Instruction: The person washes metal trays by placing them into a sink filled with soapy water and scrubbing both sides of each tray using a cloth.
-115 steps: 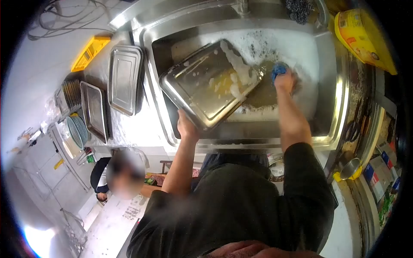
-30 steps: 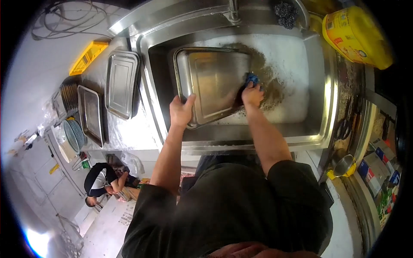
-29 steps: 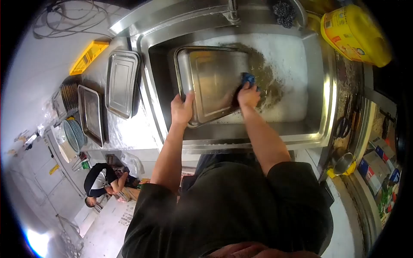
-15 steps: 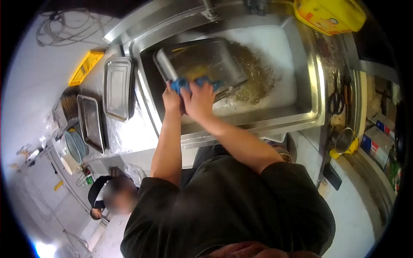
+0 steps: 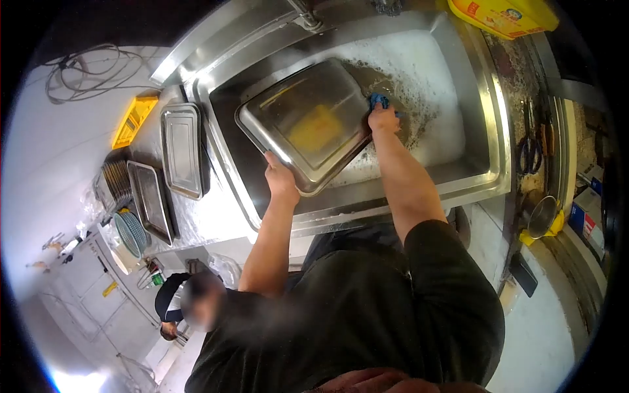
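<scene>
A rectangular metal tray (image 5: 262, 124) is tilted in the soapy sink (image 5: 488, 131), its broad face toward me. A yellowish patch shows on that face. My left hand (image 5: 282, 178) grips the tray's near edge at the lower left corner. My right hand (image 5: 384, 119) is closed round a blue cloth (image 5: 379, 101) at the tray's right edge, just above the murky, foamy water. Whether the cloth presses on the tray there I cannot tell.
Left of the sink lie two metal trays (image 5: 181, 150) (image 5: 149, 200), a yellow plastic rack (image 5: 134, 122) and a blue-green basket (image 5: 130, 234). A yellow jug (image 5: 504, 16) stands at the back right; scissors (image 5: 529, 154) and a strainer (image 5: 542, 216) sit right. Another person (image 5: 171, 298) is lower left.
My hands have moved apart: the right went right with the blue cloth, the left dropped to the tray's near corner. The tray has turned and shows more of its broad face.
</scene>
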